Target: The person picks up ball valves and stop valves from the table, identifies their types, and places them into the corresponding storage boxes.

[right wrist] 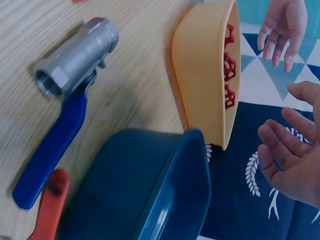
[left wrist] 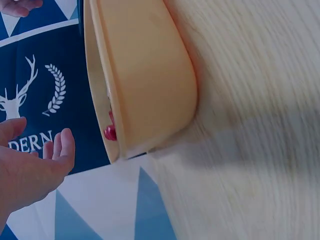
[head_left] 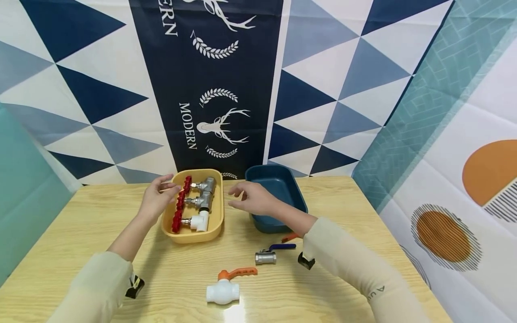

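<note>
Evidently, the left grip [head_left: 155, 199] and right grip [head_left: 254, 198] are relaxed, holding nothing; between them sits a yellow tub [head_left: 195, 237]. Its two metal valves [head_left: 204, 200] probably handle heavy, rigid and slick, best taken by their bodies; the white valve [head_left: 199, 221] should be lighter. All three wear scalloped red handwheels [head_left: 176, 220]. Whether the left grip touches the yellow tub is hard to tell.

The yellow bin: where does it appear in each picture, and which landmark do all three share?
Head: yellow bin, left of centre, lower half.
Left wrist: yellow bin, upper middle, cut off above.
Right wrist: yellow bin, toward the top, right of centre.
Shared landmark: dark printed wall panel.
</note>
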`<state>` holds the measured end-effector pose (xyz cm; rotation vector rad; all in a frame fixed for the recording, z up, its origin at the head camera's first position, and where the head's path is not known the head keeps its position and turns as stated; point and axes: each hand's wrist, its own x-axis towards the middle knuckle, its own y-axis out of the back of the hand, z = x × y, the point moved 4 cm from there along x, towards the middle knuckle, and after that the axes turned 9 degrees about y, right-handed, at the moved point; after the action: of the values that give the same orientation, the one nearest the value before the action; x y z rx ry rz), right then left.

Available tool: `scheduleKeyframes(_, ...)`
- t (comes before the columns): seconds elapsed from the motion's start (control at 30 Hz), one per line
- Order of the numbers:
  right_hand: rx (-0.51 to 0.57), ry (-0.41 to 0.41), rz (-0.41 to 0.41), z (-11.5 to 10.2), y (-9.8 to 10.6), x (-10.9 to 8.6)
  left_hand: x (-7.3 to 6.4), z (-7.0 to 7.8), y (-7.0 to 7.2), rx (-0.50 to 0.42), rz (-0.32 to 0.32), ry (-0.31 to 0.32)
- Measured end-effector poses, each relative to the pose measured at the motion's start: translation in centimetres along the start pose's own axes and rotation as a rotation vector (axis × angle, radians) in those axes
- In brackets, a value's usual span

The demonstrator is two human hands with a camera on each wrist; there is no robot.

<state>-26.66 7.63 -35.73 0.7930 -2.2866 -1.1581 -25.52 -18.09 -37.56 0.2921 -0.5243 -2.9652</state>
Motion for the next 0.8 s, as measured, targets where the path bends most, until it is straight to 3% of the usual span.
scheduleKeyframes(0.33, -0.003, -0.016, 0.058, 1.8, 1.4, -2.1, 0.8, 1.1, -2.2, -0.016, -0.05, 0.02)
scheduleKeyframes(0.8, 0.011, -0.065, 0.076, 3.8, 2.7, -5.4, 1.1, 2.4, -5.9, -0.037, -0.132, -0.032)
